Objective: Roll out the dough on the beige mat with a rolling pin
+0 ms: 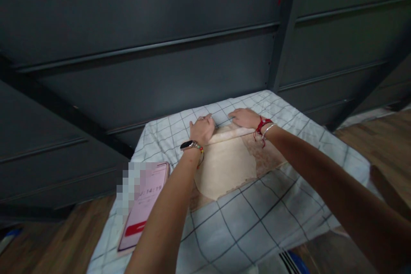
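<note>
Dark grey panelled wall point(160, 30) fills the far side, ribbed with horizontal rails. Wooden floor point(379, 150) visible to left and right. Tabletop point(278, 109) up near the wall, draped in a white cloth point(231, 227) with dark grid lines, creased on the near side.

Patterned brownish sheet point(266, 152) at mid-tabletop, set slantwise. It bears a cream piece point(229, 171), its near edge uneven; the pattern shows to the right and at the near left. Along the far side, a pale strip point(233, 135), folded or rolled, cannot tell which.

Phone point(144, 205) face up at the near left of the tabletop, part of it pixelated; screen pink, with digits and a red bar. Left forearm crosses just beside it.

Left hand point(203, 130) at the strip's left end, fingers partly curled; grip cannot be told. Right hand point(245, 117) palm down over the far right of the strip, fingers reaching left; whether it pinches the material, cannot tell.

Striped item point(285, 263) at the near edge, grey, black and blue, cut off. Watch point(186, 145) and beaded bracelet point(201, 150) on left wrist; red bracelet point(261, 125) and silver bangle point(269, 129) on right.
</note>
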Demonstrator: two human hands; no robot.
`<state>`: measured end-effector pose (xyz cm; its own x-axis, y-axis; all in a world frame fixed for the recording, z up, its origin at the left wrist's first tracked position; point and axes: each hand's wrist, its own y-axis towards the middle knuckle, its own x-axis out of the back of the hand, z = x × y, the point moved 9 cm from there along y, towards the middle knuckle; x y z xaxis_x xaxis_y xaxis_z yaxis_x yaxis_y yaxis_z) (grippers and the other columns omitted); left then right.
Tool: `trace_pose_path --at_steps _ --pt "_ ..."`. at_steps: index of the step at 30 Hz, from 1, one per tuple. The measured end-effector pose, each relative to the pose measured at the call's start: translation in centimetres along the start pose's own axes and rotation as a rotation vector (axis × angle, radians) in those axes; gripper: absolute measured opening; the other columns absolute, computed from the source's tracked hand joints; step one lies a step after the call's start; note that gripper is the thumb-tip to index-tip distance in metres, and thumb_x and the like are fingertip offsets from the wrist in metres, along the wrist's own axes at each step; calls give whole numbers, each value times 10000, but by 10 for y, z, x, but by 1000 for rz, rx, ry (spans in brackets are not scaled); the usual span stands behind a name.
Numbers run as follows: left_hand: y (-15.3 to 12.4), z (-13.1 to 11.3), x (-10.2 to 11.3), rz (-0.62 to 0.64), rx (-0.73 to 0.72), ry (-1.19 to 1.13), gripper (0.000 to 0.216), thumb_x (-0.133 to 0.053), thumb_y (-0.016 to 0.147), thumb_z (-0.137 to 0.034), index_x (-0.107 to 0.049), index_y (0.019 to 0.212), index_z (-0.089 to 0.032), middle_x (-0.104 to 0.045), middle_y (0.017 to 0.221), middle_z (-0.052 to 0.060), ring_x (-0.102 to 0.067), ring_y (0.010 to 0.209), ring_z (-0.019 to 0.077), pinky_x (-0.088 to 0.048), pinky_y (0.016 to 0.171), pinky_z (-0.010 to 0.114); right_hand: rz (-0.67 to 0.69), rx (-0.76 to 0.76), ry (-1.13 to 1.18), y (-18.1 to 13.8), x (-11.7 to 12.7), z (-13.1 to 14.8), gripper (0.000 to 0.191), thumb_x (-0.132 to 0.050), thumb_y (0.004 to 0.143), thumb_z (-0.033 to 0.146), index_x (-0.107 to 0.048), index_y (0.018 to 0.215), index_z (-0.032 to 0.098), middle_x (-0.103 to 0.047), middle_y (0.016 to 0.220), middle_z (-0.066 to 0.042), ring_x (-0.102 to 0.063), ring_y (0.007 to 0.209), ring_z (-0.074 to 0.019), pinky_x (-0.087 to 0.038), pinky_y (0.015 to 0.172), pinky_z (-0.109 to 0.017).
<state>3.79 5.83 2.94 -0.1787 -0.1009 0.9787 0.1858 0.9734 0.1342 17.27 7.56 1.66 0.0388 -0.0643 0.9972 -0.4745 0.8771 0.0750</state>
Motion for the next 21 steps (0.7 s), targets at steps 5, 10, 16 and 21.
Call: trace_pose_path --at_steps 5,10,16,21 --pt "0 2 -4 46 31 -19 533 -123 923 -259 -432 1352 -188 -550 1297 143 -477 1226 277 -259 1010 626 -39 -42 -19 -1 4 -2 395 -344 901 228 -580 1202 131 -611 1201 -144 -559 1083 -240 -412 863 -343" --pt "-28 -10 -6 123 -36 5 524 -164 915 -279 -390 1381 -198 -489 1371 122 -428 1273 274 -255 1023 612 -52 68 -18 -34 8 20 369 -350 920 187 -588 1191 111 -615 1198 -140 -537 1106 -199 -395 901 -328" --pt "-76 -17 3 103 129 66 475 -231 901 -310 -548 1200 -120 -607 1199 161 -554 1129 291 -426 921 471 -139 160 -30 -88 10 51 419 -267 935 146 -563 1223 76 -580 1255 -133 -503 1145 -169 -336 1000 -325" --pt "-117 -27 11 15 86 63 521 -208 916 -299 -401 1349 -84 -442 1398 162 -407 1287 271 -394 980 456 -257 84 -22 -122 26 65 380 -313 943 238 -608 1154 126 -615 1190 -124 -483 1171 -239 -308 1010 -437"
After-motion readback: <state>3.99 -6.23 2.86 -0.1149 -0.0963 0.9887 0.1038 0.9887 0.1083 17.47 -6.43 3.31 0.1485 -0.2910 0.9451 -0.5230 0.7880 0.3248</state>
